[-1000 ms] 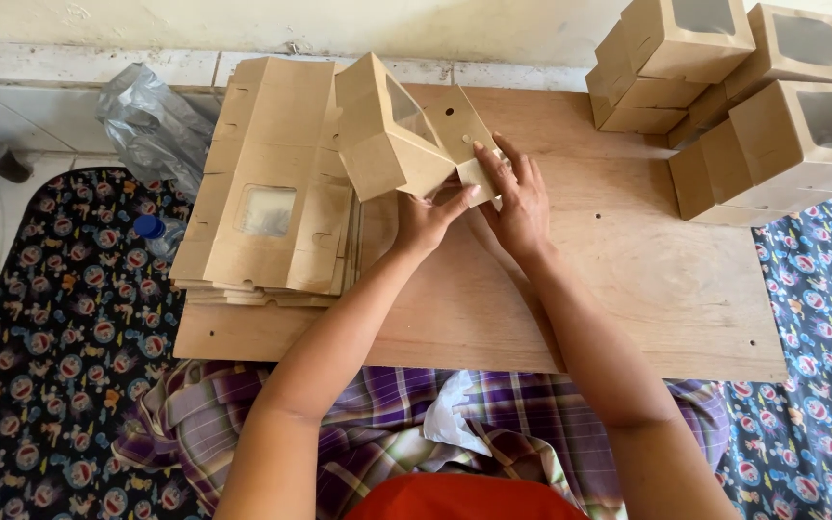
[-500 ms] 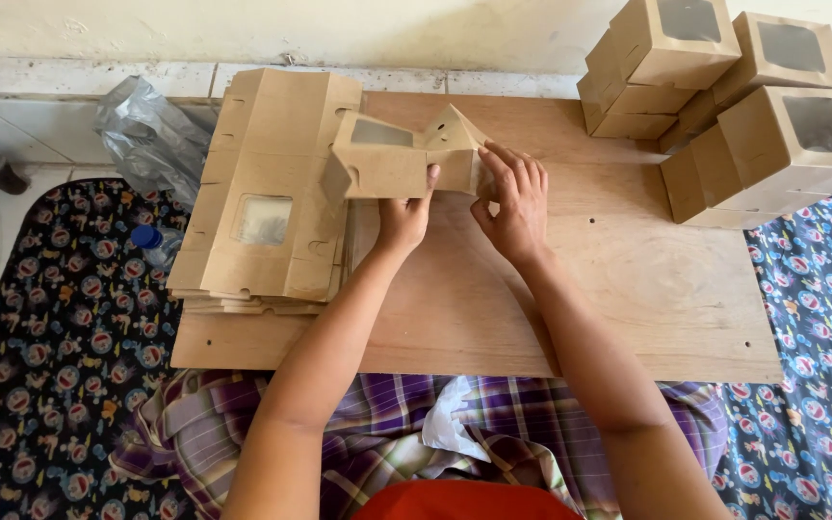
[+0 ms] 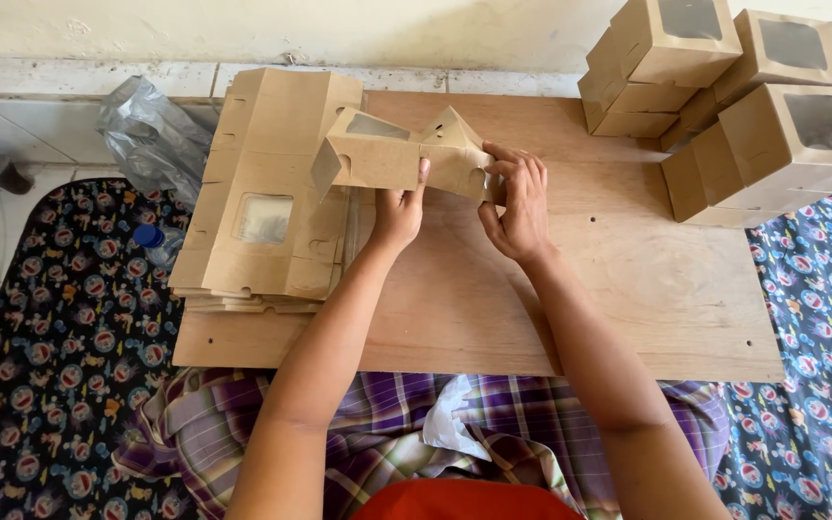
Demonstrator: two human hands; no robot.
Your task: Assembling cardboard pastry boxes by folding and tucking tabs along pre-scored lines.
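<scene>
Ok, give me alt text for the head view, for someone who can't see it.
Both hands, left and right, hold a half-folded brown window box above a plywood board. A stack of flat boxes lies at its left, finished boxes are piled at its right, and a patterned mat lies underneath.

Brown card boxes on our worktop

We hold a half-folded brown window box above the worktop; a stack of flat window-box blanks lies at left, and folded window boxes are piled at far right.
</scene>
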